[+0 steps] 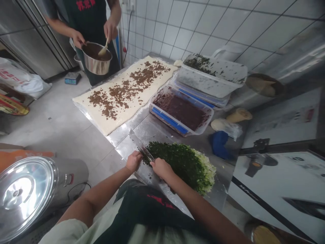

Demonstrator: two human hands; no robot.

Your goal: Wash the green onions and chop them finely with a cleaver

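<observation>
Gripping a broad kitchen knife by the handle, the right hand has its fingers closed firmly around it, the blade slanting away across the steel desk and lying just beside the left end of a heap of chopped greens, which sits near the desk's front edge and turns pale at its right end. The left hand rests just left of the blade, but how far its fingers are open, or whether they touch the knife, cannot be told from this view. Toward the back edge stand a plastic tub of dark red paste and a plastic tub with green scraps, beside a long sheet of dough scattered with brown crumbs. Past the desk's far end, a co-worker stirs a steel bowl with a wooden spatula
</observation>
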